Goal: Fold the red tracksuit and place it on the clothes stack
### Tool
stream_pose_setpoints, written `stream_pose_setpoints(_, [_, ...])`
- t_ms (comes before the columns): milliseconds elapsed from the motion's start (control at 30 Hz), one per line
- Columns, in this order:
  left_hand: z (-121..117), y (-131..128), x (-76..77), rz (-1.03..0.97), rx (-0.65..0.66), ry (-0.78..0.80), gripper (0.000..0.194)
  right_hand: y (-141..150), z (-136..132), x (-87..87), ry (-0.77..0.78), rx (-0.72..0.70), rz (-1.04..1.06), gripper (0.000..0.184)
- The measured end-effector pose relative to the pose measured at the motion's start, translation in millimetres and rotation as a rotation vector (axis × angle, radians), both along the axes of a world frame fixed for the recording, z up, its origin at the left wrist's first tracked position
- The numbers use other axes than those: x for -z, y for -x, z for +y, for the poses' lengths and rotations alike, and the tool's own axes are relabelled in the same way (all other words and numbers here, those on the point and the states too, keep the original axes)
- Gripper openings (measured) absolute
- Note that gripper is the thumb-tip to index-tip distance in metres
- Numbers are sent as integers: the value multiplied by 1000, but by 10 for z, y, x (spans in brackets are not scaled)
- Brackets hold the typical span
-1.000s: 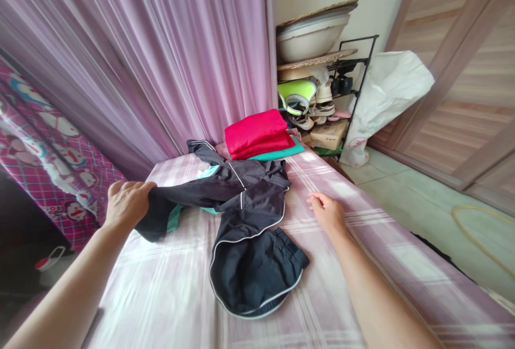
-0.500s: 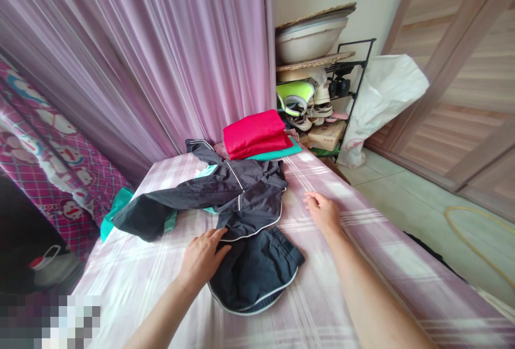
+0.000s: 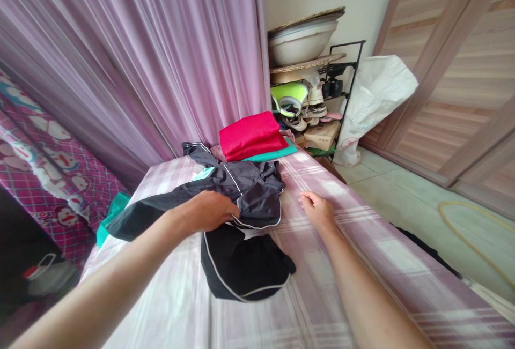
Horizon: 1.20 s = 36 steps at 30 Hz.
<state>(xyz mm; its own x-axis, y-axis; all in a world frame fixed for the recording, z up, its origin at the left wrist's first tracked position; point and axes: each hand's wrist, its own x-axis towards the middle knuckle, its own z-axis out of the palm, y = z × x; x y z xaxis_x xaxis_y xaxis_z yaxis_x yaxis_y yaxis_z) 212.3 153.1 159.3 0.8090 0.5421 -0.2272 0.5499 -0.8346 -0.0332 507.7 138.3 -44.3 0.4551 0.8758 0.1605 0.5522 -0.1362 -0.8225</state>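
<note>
The dark garment (image 3: 257,180) lies spread on the plaid bedsheet (image 3: 322,295), in front of the person. The left hand (image 3: 211,210) is positioned over the garment's near portion, palm down, fingers curled and closed on the cloth beside the white-piped hem; the exact pinch point is hidden under the hand. One long dark section extends left, passing beyond the left forearm. A black cloth portion (image 3: 251,263) with white piping lies just below the left hand, on the near side; whether it joins the garment cannot be determined. The right hand (image 3: 317,209) is located right of the garment, apart from it, over the sheet, with fingers loosely curled, partly open, and no item visible in its grasp. The folded red cloth (image 3: 251,134) sits at the garment's far edge, on top of the teal cloth (image 3: 277,150).
</note>
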Motion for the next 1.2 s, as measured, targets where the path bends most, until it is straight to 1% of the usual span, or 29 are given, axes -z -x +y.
stream_pose_setpoints(67, [254, -161, -196, 92, 27, -29, 20, -2, 1, 16, -10, 14, -32, 29])
stream_pose_setpoints(100, [417, -224, -288, 88, -25, -103, 18, -4, 1, 24, -20, 20, -44, 28])
stream_pose_setpoints(133, [599, -263, -376, 45, -133, -223, 17, -5, 1, 30, -33, 19, -48, 28])
stream_pose_setpoints(167, [790, -271, -454, -3, -197, -305, 21, -5, 1, 34, -44, 13, -41, 28])
stream_pose_setpoints(233, [1156, -187, -558, -65, -293, -389, 29, -5, 3, 37, -56, -8, -1, 29])
stream_pose_setpoints(267, [1306, -101, -571, -119, -356, -432, 33, -4, 5, 35, -54, -19, 21, 30])
stream_pose_setpoints(300, [1424, 3, -551, -218, -479, -453, 33, -2, 7, 32, -49, -27, 36, 31])
stream_pose_setpoints(333, [1502, 116, -500, -272, -571, -448, 35, 0, 10, 29, -40, -30, 42, 31])
stream_pose_setpoints(367, [1542, 225, -419, -277, -634, -418, 39, 2, 14, 26, -31, -28, 38, 30])
stream_pose_setpoints(400, [1544, 324, -316, -262, -664, -385, 44, 5, 17, 24, -23, -22, 26, 30])
stream_pose_setpoints(467, [1460, 466, -79, -205, -680, -320, 54, 10, 21, 23, -18, 1, -14, 28])
stream_pose_setpoints(533, [1303, 542, 134, -128, -707, -245, 61, 15, 22, 28, -21, 16, -52, 27])
stream_pose_setpoints(567, [1210, 566, 214, -102, -723, -205, 62, 17, 22, 32, -23, 20, -65, 27])
stream_pose_setpoints(633, [1006, 617, 308, -107, -718, -118, 63, 20, 23, 44, -23, 28, -83, 26])
stream_pose_setpoints(700, [777, 686, 333, -171, -660, -38, 63, 21, 27, 59, -25, 33, -93, 25])
stream_pose_setpoints(767, [523, 760, 327, -202, -579, -22, 62, 18, 33, 77, -28, 32, -92, 26])
stream_pose_setpoints(800, [393, 788, 325, -175, -555, -55, 63, 15, 36, 85, -30, 31, -91, 26])
stream_pose_setpoints(867, [144, 816, 330, -73, -555, -174, 62, 10, 40, 99, -33, 32, -90, 26])
stream_pose_setpoints(933, [-65, 809, 345, 34, -563, -261, 53, 4, 41, 106, -29, 34, -90, 25])
stream_pose_setpoints(967, [-148, 803, 353, 73, -566, -264, 48, 2, 40, 106, -26, 32, -89, 25])
stream_pose_setpoints(1000, [-216, 801, 360, 104, -572, -238, 45, -1, 38, 106, -23, 28, -87, 25])
stream_pose_setpoints(1067, [-308, 829, 375, 154, -585, -133, 49, -5, 35, 102, -17, 17, -79, 26])
stream_pose_setpoints(1133, [-343, 903, 410, 187, -595, -22, 60, -8, 32, 97, -11, 3, -70, 26])
stream_pose_setpoints(1200, [-330, 1005, 489, 202, -596, 36, 69, -9, 29, 92, -1, -3, -64, 27])
